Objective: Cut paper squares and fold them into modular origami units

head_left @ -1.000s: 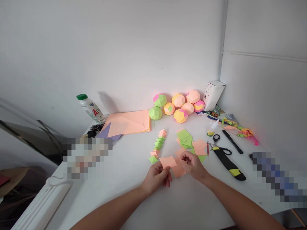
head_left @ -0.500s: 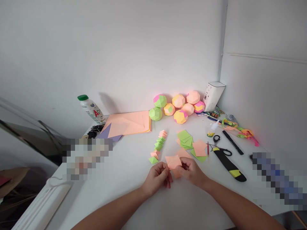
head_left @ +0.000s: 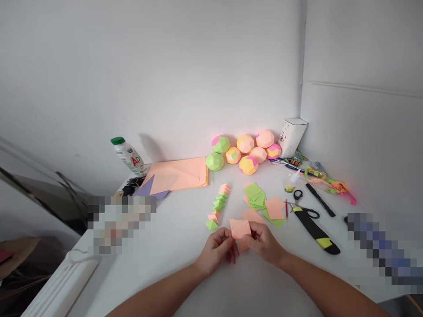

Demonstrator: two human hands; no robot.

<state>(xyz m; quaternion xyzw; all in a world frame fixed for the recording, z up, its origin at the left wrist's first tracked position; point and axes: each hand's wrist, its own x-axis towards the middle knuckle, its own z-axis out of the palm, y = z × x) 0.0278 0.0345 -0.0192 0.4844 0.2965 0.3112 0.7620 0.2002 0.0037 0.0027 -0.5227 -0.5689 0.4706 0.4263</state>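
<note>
A small peach paper square (head_left: 240, 228) is held up over the table between my two hands. My left hand (head_left: 218, 248) pinches its lower left corner with thumb and fingers. On the other side, my right hand (head_left: 264, 241) grips the square's right edge, thumb in front. Just below the square shows another bit of peach paper (head_left: 243, 245), partly hidden by my fingers. Behind my left hand runs a row of folded green and peach paper pieces (head_left: 219, 204). Loose green paper squares (head_left: 255, 195) and peach squares (head_left: 275, 208) lie beyond my right hand.
Several faceted paper balls (head_left: 245, 144) sit against the wall. At right lie scissors (head_left: 298, 196), a black and yellow cutter (head_left: 315, 231), a black pen (head_left: 320, 200) and a glue bottle (head_left: 292, 181). Peach sheets (head_left: 178, 172) and a white bottle (head_left: 128, 156) are at back left.
The paper square is turned slightly and faces me more upright, still in both hands. The whole view has shifted a little, with the table's things sitting slightly lower.
</note>
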